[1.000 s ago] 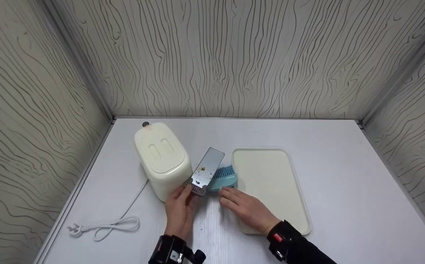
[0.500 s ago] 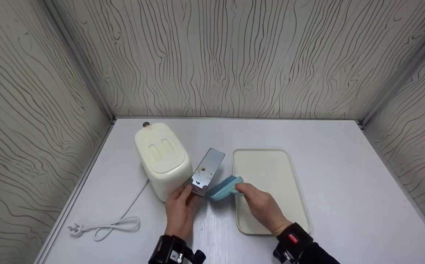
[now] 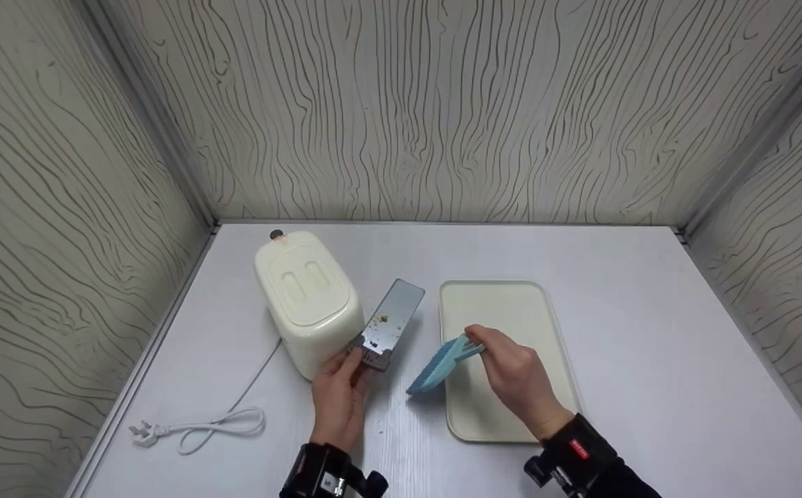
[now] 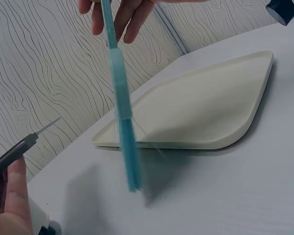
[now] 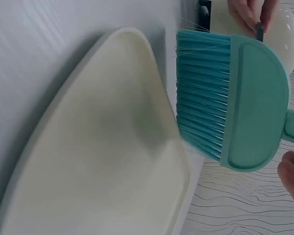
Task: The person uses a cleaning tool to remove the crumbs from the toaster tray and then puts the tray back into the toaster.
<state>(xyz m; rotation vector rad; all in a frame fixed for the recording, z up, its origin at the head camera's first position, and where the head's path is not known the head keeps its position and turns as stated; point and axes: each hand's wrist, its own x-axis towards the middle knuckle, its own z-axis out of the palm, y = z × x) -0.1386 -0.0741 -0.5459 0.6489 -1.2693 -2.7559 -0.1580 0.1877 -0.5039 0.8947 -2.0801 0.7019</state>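
Observation:
My left hand pinches the near end of a shiny metal crumb tray, which has small dark and yellowish crumbs on it. The crumb tray is close beside a cream toaster with two oblong marks on its top. In my right hand is the handle of a teal hand brush. Its bristles point down toward the table, between the crumb tray and a flat cream tray, and stand apart from the crumb tray. The left wrist view shows the brush edge-on.
A white power cord with a plug lies looped at the left of the white table. Wood-grain panels enclose the back and sides. A few specks lie on the table near the left hand.
My right hand has drawn the brush away from the crumb tray, toward the right and nearer to me, tilting it more upright. The left hand and the crumb tray stay in place.

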